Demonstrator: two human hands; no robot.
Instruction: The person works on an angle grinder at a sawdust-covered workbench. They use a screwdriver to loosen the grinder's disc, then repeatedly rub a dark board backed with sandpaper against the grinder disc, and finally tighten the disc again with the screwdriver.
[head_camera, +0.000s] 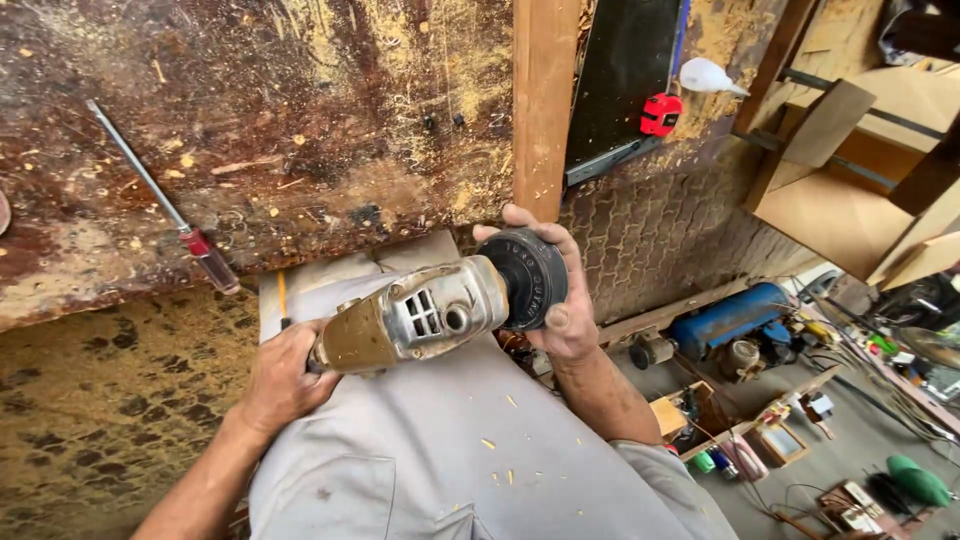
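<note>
Left hand (283, 378) grips grinder (420, 318); right hand (560, 300) cups disc (528, 276).

We hold the grinder (415, 318) across our lap, left hand (283, 378) at its rear, right hand (553, 300) on the disc (528, 277). Beyond it lies the workbench (300, 130), a screwdriver (165, 200) on its left. A tape measure (660, 114) sits farther right.
</note>
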